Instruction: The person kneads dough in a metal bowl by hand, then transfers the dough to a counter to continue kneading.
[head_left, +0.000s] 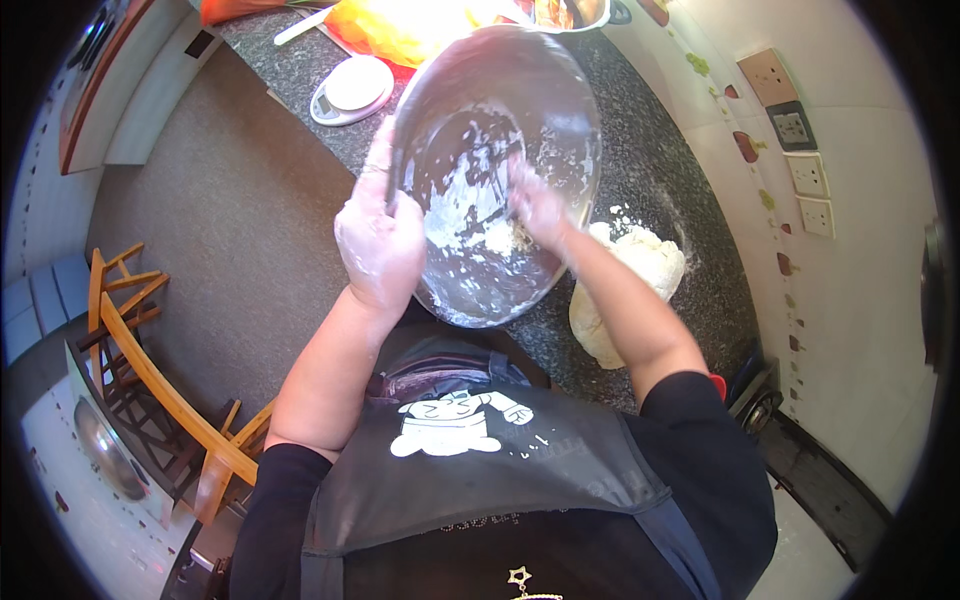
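Note:
My left hand (381, 240), dusted with flour, grips the left rim of a large metal basin (510, 75). The basin is tipped so that its inside faces me. White flour (465, 202) streaks its bottom and wall, with a small heap of flour and dough crumbs (514, 236) lower down. My right hand (536, 199) reaches inside over the basin's bottom; motion blur hides what its fingers do. A lump of pale dough (649, 262) lies on the counter to the right, partly behind my right forearm.
A speckled dark stone countertop (637, 135) runs beneath the basin. A white kitchen scale (360, 82) stands at the upper left, near a brightly lit orange bag (375, 34). A pot (592, 15) is at the back. Wall sockets (806, 172) are right; a wooden chair (165, 382) is left.

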